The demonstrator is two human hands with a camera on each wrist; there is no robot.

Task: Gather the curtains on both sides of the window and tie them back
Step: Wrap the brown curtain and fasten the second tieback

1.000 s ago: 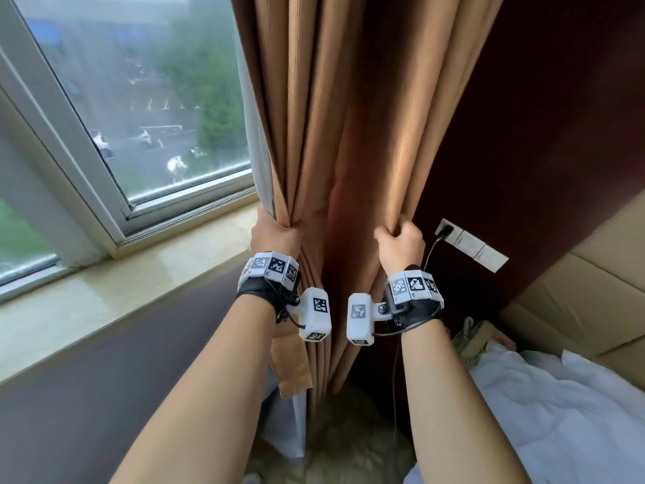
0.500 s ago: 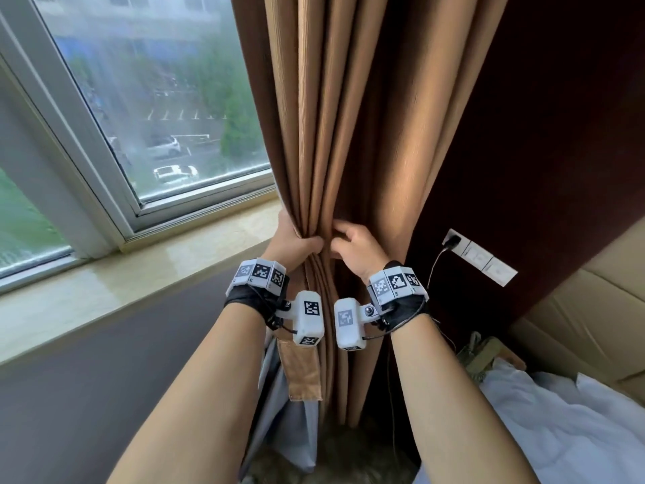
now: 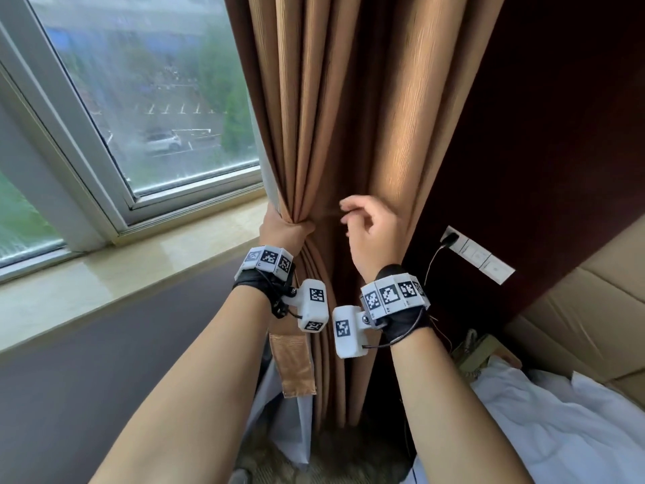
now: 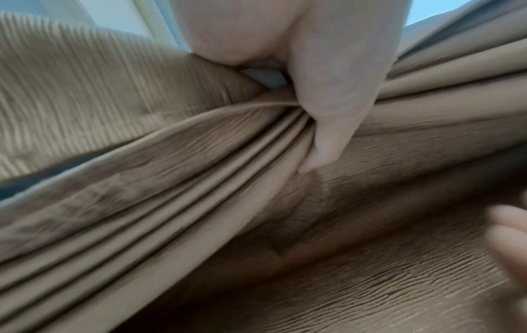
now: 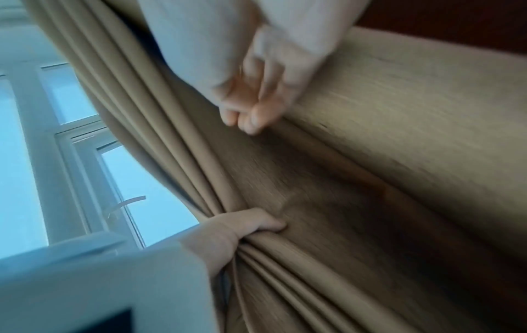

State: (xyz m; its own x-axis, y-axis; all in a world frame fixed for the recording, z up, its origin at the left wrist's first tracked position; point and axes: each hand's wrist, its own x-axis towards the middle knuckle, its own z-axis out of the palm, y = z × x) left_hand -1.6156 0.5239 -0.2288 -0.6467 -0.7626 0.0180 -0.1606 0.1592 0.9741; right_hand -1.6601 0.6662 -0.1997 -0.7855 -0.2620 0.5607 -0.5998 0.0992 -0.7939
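The tan curtain (image 3: 349, 117) hangs right of the window, bunched into folds at waist height. My left hand (image 3: 289, 227) grips the gathered left folds, with the thumb (image 4: 328, 117) pressed into the pleats (image 4: 171, 202). A flat tan tie-back strip (image 3: 293, 365) hangs below that wrist. My right hand (image 3: 356, 218) hovers just in front of the curtain's wider right panel, its fingers loosely curled and holding nothing. The right wrist view shows those blurred fingers (image 5: 256, 112) off the cloth and the left hand (image 5: 245, 227) clamped on the folds.
The window (image 3: 139, 99) and its pale stone sill (image 3: 104, 274) lie to the left. A wall socket with a black plug and cable (image 3: 450, 239) sits on the dark red wall at right. White bedding (image 3: 558, 431) and a cardboard box (image 3: 593, 309) fill the lower right.
The right hand pushed its part of the curtain over to the left hand, then let go and pulled back to the right. The left hand kept its grip on the bunch.
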